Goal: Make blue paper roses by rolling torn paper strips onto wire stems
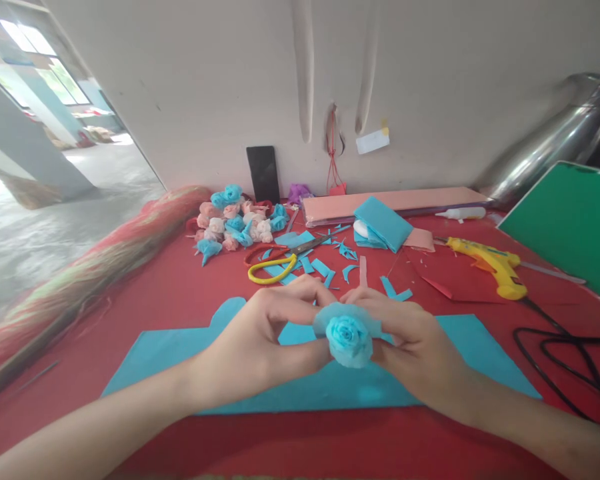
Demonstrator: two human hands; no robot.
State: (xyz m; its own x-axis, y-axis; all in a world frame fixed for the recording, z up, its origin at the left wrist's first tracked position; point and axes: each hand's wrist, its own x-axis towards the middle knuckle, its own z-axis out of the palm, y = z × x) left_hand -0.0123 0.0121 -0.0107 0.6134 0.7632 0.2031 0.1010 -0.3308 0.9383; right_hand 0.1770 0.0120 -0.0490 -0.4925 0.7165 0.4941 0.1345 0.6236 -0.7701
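A blue paper rose (349,339) is held up between both hands, its spiral top facing me and a wide petal spread behind it. My left hand (275,333) pinches its left side with thumb and fingers. On its right side, my right hand (413,340) grips the petal edge, its thumb partly hidden behind the flower. Beneath the hands lies a long blue paper sheet (155,360) on the red table (300,443). Beyond the fingers are scissors (275,269) with red and yellow handles, among blue paper scraps (321,267).
Finished paper flowers (235,223) are heaped at the back left near a black phone (263,175). Folded blue paper (384,223) and a pink stack (400,203) lie behind. At right are a yellow glue gun (490,263), its black cable and a green board (570,227).
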